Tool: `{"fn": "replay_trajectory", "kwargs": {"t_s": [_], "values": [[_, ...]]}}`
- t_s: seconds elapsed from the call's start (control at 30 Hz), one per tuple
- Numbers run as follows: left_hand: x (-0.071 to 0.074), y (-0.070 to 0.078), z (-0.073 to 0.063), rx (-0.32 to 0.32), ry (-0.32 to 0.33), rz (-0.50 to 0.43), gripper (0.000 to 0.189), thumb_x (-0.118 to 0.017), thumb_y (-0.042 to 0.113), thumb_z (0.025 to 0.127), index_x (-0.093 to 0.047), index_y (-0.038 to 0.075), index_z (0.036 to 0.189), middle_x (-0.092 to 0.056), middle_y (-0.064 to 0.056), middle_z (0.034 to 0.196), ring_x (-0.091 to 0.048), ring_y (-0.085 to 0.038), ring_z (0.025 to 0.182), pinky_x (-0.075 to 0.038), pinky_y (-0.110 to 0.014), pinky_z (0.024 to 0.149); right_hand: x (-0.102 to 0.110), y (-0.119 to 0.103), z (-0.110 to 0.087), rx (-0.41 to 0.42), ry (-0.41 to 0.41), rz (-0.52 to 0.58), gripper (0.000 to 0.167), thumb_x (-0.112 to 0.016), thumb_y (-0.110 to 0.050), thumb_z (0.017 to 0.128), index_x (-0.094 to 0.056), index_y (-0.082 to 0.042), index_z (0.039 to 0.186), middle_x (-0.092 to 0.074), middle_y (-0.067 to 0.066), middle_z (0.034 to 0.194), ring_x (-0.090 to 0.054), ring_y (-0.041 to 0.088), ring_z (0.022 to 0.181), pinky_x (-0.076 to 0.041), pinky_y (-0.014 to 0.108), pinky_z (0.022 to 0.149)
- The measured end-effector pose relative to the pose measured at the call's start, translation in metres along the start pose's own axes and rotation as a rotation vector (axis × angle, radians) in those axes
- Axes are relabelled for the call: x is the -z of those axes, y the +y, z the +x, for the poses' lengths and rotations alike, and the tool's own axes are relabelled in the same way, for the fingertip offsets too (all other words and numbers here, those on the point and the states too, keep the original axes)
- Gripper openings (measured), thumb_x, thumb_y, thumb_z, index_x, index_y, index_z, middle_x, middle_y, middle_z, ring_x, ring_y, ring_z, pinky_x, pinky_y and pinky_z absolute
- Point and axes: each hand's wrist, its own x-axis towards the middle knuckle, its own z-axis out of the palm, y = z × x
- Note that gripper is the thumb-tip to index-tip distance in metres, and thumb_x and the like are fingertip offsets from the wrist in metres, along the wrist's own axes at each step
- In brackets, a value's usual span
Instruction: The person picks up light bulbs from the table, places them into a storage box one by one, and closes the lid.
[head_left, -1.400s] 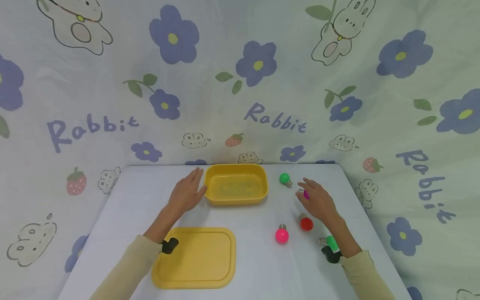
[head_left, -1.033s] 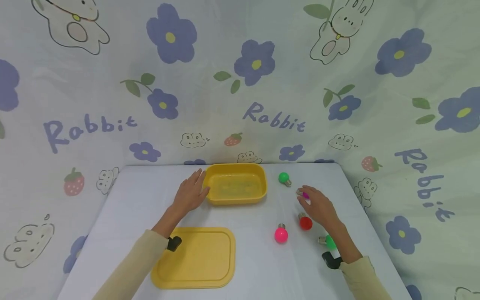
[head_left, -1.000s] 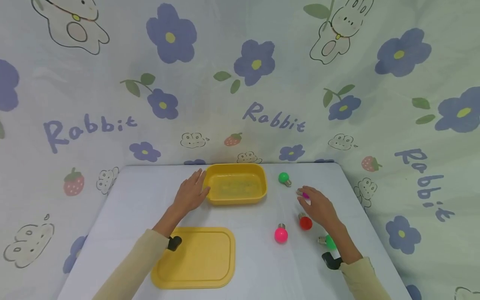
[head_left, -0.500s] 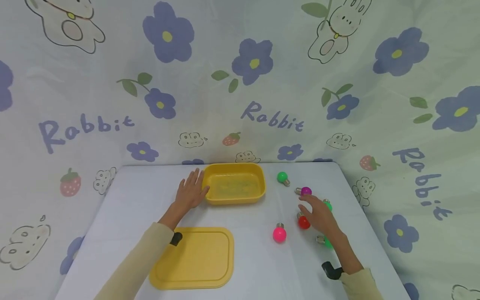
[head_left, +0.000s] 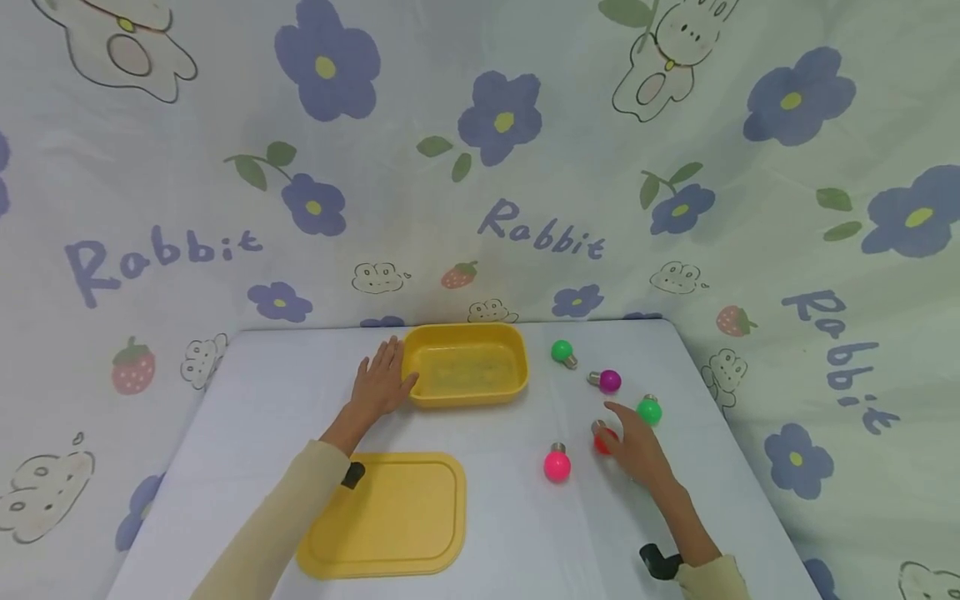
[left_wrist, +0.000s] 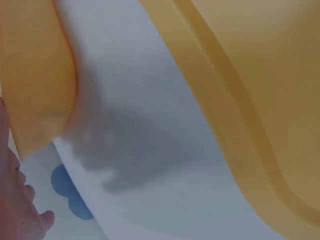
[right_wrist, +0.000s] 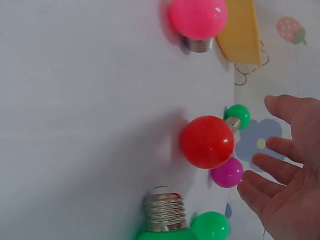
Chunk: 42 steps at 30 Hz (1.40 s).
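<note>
A yellow plastic tub (head_left: 467,399) stands at the back of the table. My left hand (head_left: 377,385) lies against its left side, fingers straight and the thumb at the near left corner. My right hand (head_left: 637,450) hovers by a red light bulb (right_wrist: 207,142), thumb and index finger spread apart with nothing between them. In the head view the thumb overlaps this bulb. A pink bulb (head_left: 557,467) lies to the left of that hand, a purple bulb (head_left: 611,381) and a green bulb (head_left: 649,410) beyond it. Another green bulb (right_wrist: 165,232), hidden under the hand in the head view, shows in the right wrist view.
At the front left a flat yellow lid (head_left: 386,517) lies on the white table, under my left forearm. One more green bulb (head_left: 562,350) is to the right of the tub. A printed cloth (head_left: 420,200) hangs behind the table and along its sides.
My right hand has drawn back from the purple bulb to the red one, uncovering the purple bulb and a green one. My left hand has settled closer against the tub's side.
</note>
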Motion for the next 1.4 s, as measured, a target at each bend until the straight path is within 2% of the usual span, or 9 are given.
{"fn": "replay_trajectory", "kwargs": {"t_s": [0.23,0.4,0.63,0.97,1.4], "values": [[-0.001,0.001,-0.001,0.004,0.0,-0.007,0.076,-0.044,0.04,0.106,-0.011,-0.006,0.157,-0.006,-0.022,0.164,-0.007,-0.038,0.15,-0.008,-0.061,0.116,-0.006,0.004,0.0,-0.063,-0.008,0.009,0.063,-0.066,-0.03,0.097,-0.041,-0.004,0.149,-0.043,0.025,0.148,-0.036,0.046,0.138,-0.041,0.061,0.102],[-0.001,0.0,0.0,0.002,-0.011,0.001,0.077,-0.044,0.041,0.105,-0.011,-0.007,0.157,-0.006,-0.022,0.164,-0.007,-0.038,0.15,-0.01,-0.061,0.116,-0.01,0.007,-0.003,-0.1,0.004,0.024,0.062,-0.067,-0.028,0.096,-0.043,-0.004,0.148,-0.044,0.025,0.147,-0.037,0.046,0.137,-0.042,0.061,0.101],[-0.003,-0.001,0.002,-0.004,-0.017,0.022,0.077,-0.043,0.041,0.106,-0.009,-0.007,0.157,-0.004,-0.022,0.164,-0.005,-0.037,0.15,-0.009,-0.061,0.117,-0.016,0.008,-0.006,-0.102,0.041,0.054,0.06,-0.069,-0.021,0.095,-0.044,-0.004,0.147,-0.045,0.025,0.146,-0.04,0.045,0.135,-0.042,0.06,0.102],[-0.001,-0.001,0.001,-0.008,-0.011,0.018,0.078,-0.044,0.04,0.105,-0.01,-0.007,0.156,-0.004,-0.023,0.164,-0.005,-0.038,0.15,-0.009,-0.062,0.116,-0.026,0.01,-0.011,-0.123,0.082,0.056,0.06,-0.072,-0.018,0.093,-0.046,-0.003,0.145,-0.05,0.024,0.141,-0.048,0.043,0.127,-0.049,0.055,0.096],[-0.004,-0.003,0.004,-0.004,-0.013,0.032,0.078,-0.043,0.041,0.106,-0.008,-0.007,0.157,-0.003,-0.022,0.165,-0.004,-0.037,0.151,-0.009,-0.061,0.117,-0.039,0.014,-0.015,-0.118,0.112,0.101,0.056,-0.072,-0.016,0.092,-0.05,-0.005,0.143,-0.052,0.019,0.141,-0.046,0.039,0.132,-0.047,0.054,0.099]]}}
